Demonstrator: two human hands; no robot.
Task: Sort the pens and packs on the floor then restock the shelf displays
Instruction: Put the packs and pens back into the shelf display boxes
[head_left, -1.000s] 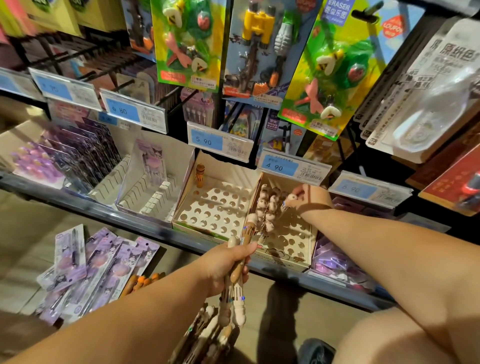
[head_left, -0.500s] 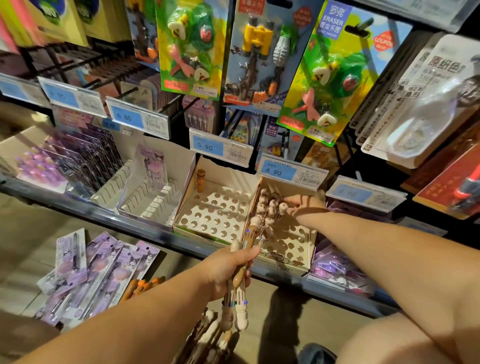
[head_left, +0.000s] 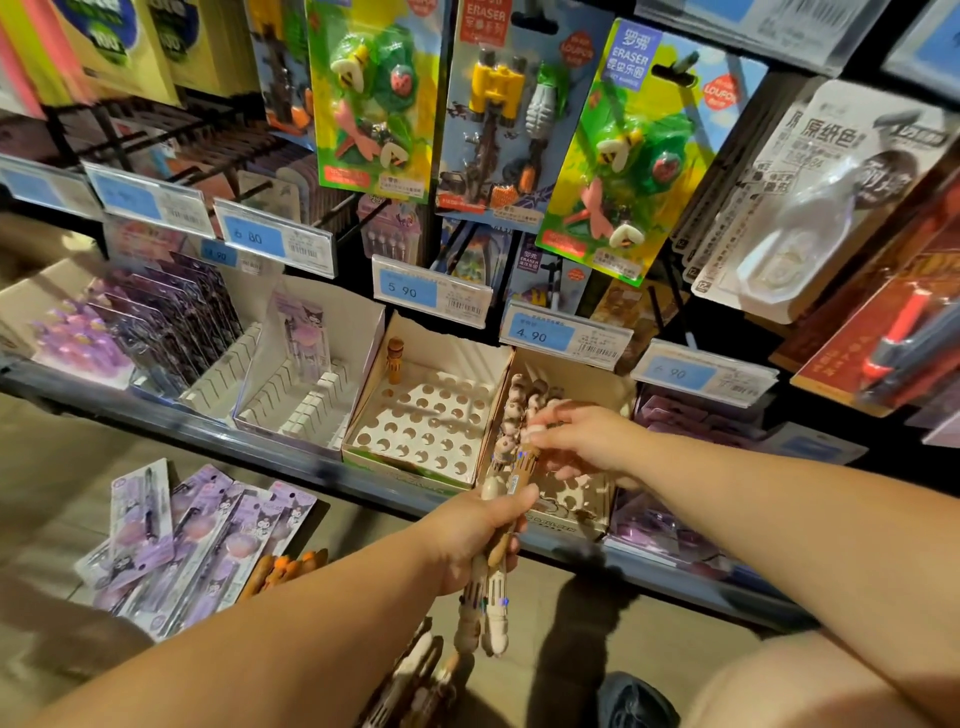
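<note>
I get just one view: a wide-angle head camera, looking forward and down at close range. The shelf (head_left: 291, 454) edge crosses from 9 to 4 o'clock, with the floor (head_left: 675, 649) below. The left hand (head_left: 467, 535) and right hand (head_left: 587, 441) meet on the pens (head_left: 493, 618) near centre.

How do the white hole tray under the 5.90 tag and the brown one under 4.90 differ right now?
The white tray holds one pen, upright in its back left corner; the brown tray holds a cluster of pens at its back left. The white tray's insert is white, the brown tray's tan. The right hand is over the brown tray, not the white tray. Both are boxes with rows of round holes, mostly unfilled.
</note>
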